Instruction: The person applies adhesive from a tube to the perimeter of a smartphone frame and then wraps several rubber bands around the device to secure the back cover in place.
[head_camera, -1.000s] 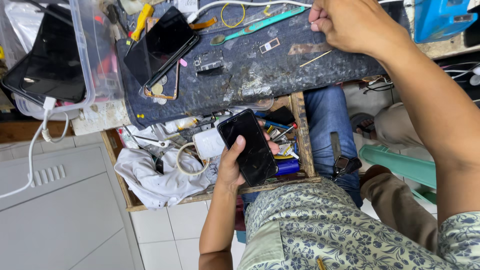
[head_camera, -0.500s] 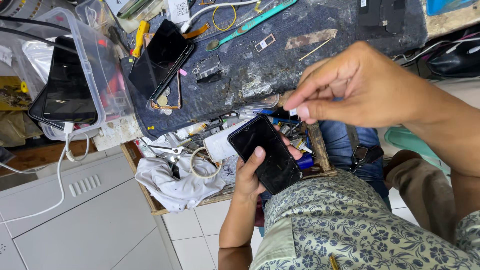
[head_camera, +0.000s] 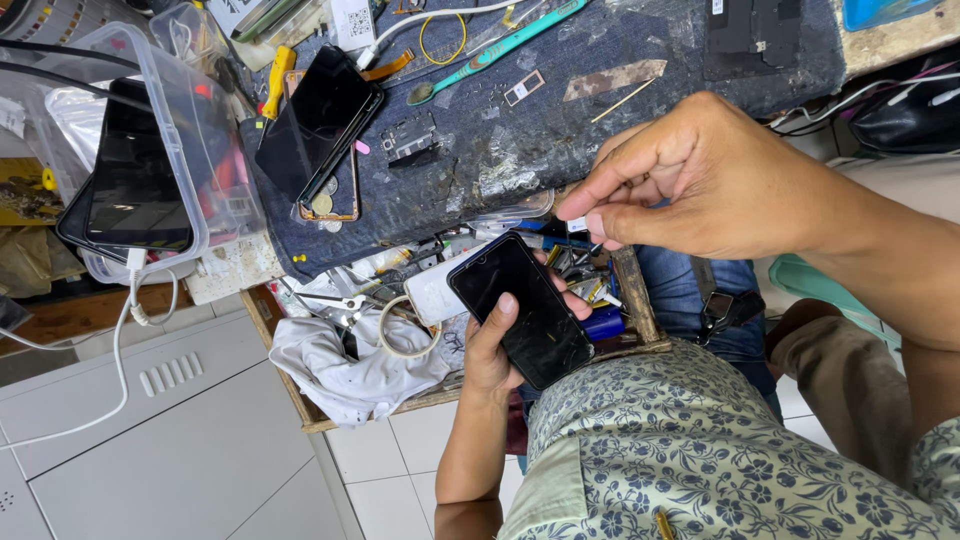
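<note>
A person's left hand (head_camera: 500, 345) grips a dark smartphone (head_camera: 520, 310) from below, thumb laid across the black screen and fingers wrapped round its far edge, holding it above an open wooden drawer (head_camera: 640, 315). Just beyond it, the right hand (head_camera: 690, 180) hovers with thumb and forefinger pressed together at the tips and the other fingers curled; whether anything is pinched between them cannot be told. The drawer holds a crumpled white cloth (head_camera: 345, 370), a roll of tape (head_camera: 405, 325), scissors (head_camera: 330, 300) and a jumble of small tools. Beyond lies the dark, scuffed work mat (head_camera: 520, 150), carrying a second phone (head_camera: 315, 130) with its screen lifted, a small metal part (head_camera: 410, 135), a teal-handled toothbrush (head_camera: 500, 45) and a thin stick (head_camera: 622, 100). Farther to one side, a clear plastic box (head_camera: 190, 140) holds another dark phone (head_camera: 135, 170), a white cable (head_camera: 125, 330) trailing from it. A second earlier the right hand was up at the far edge of the mat; half a second ago it had already come down near the held phone, which the left hand has kept above the drawer.
</note>
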